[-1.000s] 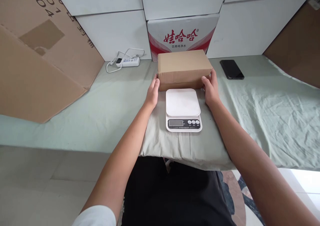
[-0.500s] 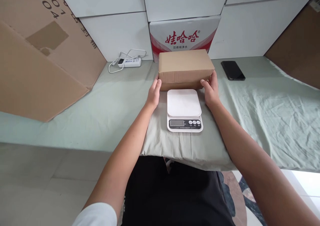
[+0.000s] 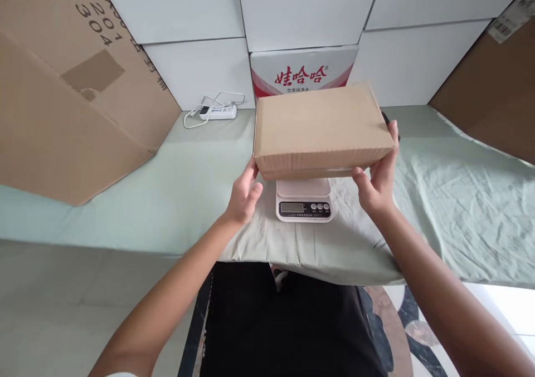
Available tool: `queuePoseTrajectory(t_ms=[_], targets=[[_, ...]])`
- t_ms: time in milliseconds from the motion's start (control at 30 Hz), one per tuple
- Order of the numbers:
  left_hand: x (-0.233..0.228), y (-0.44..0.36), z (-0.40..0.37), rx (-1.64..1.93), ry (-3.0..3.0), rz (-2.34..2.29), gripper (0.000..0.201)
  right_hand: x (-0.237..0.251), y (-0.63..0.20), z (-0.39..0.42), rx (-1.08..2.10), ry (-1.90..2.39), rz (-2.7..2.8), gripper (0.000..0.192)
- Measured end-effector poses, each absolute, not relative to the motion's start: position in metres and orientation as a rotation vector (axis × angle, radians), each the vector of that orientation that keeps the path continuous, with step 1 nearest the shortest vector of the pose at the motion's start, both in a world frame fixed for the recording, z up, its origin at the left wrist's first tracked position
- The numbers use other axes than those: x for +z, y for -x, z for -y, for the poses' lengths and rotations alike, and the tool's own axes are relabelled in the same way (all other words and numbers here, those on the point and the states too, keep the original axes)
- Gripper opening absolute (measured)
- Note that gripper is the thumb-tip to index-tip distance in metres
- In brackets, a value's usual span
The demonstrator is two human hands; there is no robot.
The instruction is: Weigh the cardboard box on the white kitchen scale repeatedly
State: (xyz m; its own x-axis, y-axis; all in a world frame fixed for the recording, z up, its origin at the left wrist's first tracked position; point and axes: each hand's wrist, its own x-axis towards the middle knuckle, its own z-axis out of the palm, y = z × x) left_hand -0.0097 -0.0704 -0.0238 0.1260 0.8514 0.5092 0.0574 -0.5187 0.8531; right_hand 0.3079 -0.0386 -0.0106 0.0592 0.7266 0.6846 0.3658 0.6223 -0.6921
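We hold the brown cardboard box (image 3: pixel 320 129) above the digital kitchen scale (image 3: pixel 304 200), left hand (image 3: pixel 243 196) and right hand (image 3: pixel 378 179) clasping its 2 ends. Next step, in our judgement: lower it level onto the weighing platform.

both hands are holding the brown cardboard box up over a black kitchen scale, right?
Not quite: the kitchen scale is white, not black, as the head view shows. Both the left hand and right hand do hold the brown cardboard box above it.
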Motion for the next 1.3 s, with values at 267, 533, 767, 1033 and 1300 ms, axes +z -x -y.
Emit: queuePoseTrajectory(t_ms=[267,533,767,1033,1300], targets=[[-0.039,0.005,0.086,1.505,-1.636,-0.93,0.087,-0.041,-0.307,0.046,0.343,0.96,1.515,0.107],[-0.045,0.008,0.084,1.509,-1.574,-0.957,0.086,-0.044,-0.308,0.043,0.395,0.964,1.538,0.107],[-0.042,0.006,0.085,1.49,-1.59,-0.979,0.088,-0.048,-0.311,0.04,0.362,0.964,1.536,0.101],[-0.047,0.022,0.077,1.741,-1.535,-1.133,0.09,-0.04,-0.315,0.043,0.311,1.0,1.261,0.082],[-0.058,0.031,0.064,1.79,-1.347,-1.18,0.083,-0.034,-0.326,0.024,0.608,0.997,0.739,0.039]])
